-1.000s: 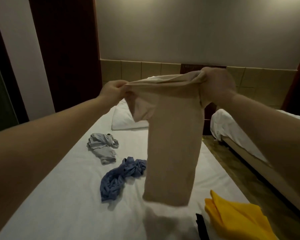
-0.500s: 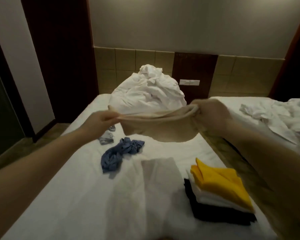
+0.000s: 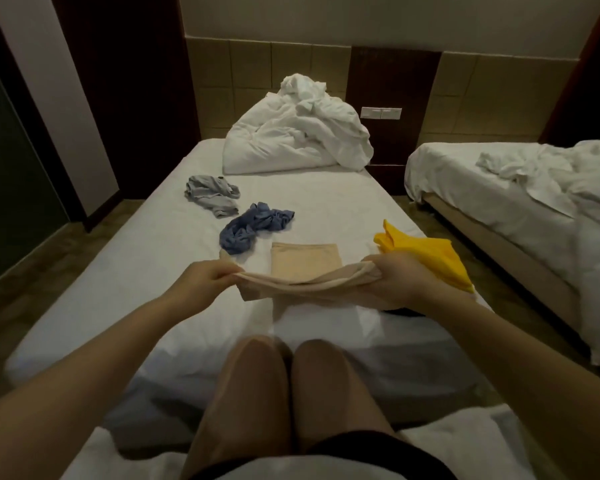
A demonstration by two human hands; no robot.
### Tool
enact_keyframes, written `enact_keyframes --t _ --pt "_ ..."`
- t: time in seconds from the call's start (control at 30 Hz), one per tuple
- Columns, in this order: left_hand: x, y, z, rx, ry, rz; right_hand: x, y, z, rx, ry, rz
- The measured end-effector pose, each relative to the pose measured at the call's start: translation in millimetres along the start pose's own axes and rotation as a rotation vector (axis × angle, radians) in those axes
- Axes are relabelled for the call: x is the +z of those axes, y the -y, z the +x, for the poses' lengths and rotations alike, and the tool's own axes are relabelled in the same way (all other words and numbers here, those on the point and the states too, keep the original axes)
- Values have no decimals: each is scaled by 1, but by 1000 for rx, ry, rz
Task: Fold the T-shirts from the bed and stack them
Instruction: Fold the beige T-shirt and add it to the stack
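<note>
The left hand [image 3: 208, 281] and the right hand [image 3: 394, 278] each have their fingers curled round one end of the beige T-shirt [image 3: 305, 262], holding its near edge stretched between them just above the bed [image 3: 118, 271] while its far part lies flat on the sheet. A folded yellow T-shirt [image 3: 426, 254] lies just beside the right hand. A crumpled blue T-shirt [image 3: 253, 227] and a grey T-shirt [image 3: 211, 195] lie farther up the bed, before a heaped white duvet [image 3: 291, 136].

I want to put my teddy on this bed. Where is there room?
Bare sheet lies left of the blue T-shirt and gray T-shirt, out to the bed's left edge. Another patch sits between the duvet heap and the yellow T-shirt. Crowded around the beige T-shirt.
</note>
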State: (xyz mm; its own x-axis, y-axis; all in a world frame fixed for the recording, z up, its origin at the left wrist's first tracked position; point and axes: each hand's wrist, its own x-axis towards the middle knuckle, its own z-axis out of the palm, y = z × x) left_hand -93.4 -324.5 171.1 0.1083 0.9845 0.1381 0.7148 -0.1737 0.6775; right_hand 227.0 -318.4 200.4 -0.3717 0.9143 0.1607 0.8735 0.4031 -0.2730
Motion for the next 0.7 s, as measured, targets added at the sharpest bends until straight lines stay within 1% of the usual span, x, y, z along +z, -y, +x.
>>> enact_keyframes --t 0.1,0.17,0.23,0.33,0.37,0.4,0.5,0.53,0.57,0.6,0.63,0.7 --pt "9 7 -34 -33 55 -13 14 7 -26 -59 -24 -26" --pt "16 11 -49 -96 47 -64 27 11 -40 -89 -57 26" --pt "25 16 -60 -166 66 -111 42 15 -52 -71 -52 114" --pt "43 24 -73 -282 65 -149 64 20 -67 21 27 190" --pt "49 26 -77 -326 44 -227 69 21 -71 45 44 197" --pt "53 27 -81 -382 17 -373 73 23 -75 72 47 208" --pt "59 23 -92 -586 -13 -1015 79 23 -84 112 -2 275" --pt "60 22 -94 -602 -7 -1118 78 23 -87 99 -27 293" --pt "62 19 -94 -580 8 -1118 77 22 -88 66 -58 298" --pt "64 19 -93 -520 -3 -1026 76 20 -88 24 -89 284" --pt "66 18 -93 -426 -37 -857 75 17 -89 -25 -118 252" --pt "68 23 -95 -199 -120 -372 75 6 -94 -149 -132 172"
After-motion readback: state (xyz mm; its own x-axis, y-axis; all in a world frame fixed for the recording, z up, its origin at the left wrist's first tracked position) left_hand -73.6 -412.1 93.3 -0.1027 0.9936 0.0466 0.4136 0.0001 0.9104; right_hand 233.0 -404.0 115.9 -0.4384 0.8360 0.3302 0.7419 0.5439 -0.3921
